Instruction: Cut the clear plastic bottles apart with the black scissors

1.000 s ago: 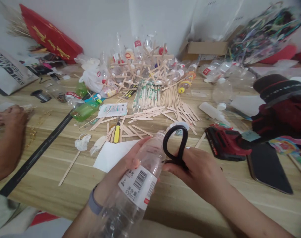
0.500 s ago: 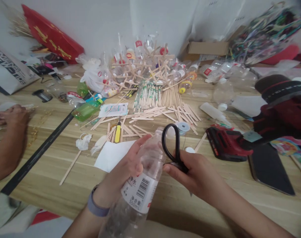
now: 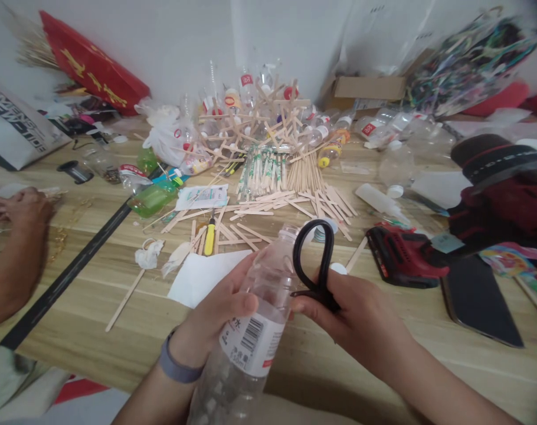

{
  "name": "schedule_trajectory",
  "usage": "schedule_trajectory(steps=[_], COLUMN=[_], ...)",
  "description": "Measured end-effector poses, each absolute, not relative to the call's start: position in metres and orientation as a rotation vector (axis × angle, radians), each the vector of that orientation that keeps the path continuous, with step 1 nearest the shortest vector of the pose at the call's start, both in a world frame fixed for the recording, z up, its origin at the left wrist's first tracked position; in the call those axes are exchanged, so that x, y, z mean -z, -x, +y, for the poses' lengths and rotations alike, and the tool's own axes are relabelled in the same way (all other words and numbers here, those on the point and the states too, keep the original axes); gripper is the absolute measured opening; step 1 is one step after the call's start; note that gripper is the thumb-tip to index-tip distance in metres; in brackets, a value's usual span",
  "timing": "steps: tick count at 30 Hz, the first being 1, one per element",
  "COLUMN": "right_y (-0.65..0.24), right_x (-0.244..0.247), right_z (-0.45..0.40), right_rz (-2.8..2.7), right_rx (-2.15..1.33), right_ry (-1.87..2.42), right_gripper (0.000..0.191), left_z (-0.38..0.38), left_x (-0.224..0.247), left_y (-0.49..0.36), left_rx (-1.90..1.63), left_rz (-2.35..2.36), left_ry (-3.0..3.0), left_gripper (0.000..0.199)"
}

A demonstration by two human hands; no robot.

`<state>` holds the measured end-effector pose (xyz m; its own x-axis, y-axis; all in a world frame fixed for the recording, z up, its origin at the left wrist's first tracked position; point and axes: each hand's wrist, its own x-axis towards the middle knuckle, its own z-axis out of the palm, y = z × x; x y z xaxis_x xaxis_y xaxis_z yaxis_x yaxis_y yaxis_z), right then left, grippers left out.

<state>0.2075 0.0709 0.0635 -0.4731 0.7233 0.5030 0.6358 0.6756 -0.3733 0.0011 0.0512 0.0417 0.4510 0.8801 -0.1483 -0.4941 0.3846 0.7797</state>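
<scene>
A clear plastic bottle (image 3: 251, 348) with a white barcode label leans at the bottom middle, its uncapped neck up and to the right. My left hand (image 3: 219, 307), with a grey band at the wrist, is wrapped round its upper part. On the bottle's right side, my right hand (image 3: 343, 307) grips a tool with a black looped handle (image 3: 313, 257); the tool looks like scissors. Its blades are hidden by the hand and bottle. The thumb of my right hand is close to the bottle wall.
A red cordless drill (image 3: 428, 248) and a dark phone (image 3: 481, 304) lie at the right. Wooden sticks (image 3: 268, 200), a yellow screwdriver (image 3: 210, 236) and white paper (image 3: 202, 277) lie ahead. Bottles (image 3: 246, 88) crowd the back. Another person's hands (image 3: 25, 212) are at the left.
The bottle has turned slightly in my left hand and stands a little more upright. The black handle has moved slightly right with my right hand, and the blade tip below that hand no longer shows.
</scene>
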Motion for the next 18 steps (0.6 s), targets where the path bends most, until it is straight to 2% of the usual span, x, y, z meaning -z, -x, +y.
schedule_trajectory(steps=[8,18], right_y=[-0.207,-0.204], right_x=[-0.06,-0.057], right_z=[0.071,0.071], right_rz=[-2.251,-2.239], right_rx=[-0.105,-0.117], right_ry=[1.025,1.045], right_gripper=[0.06,0.058], left_z=[0.051,0.055], left_x=[-0.048,-0.038], left_y=[-0.006,0.002], left_rx=[-0.986,-1.007], left_rz=[0.633,0.602], left_ry=[-0.787,-0.877], left_gripper=[0.065,0.064])
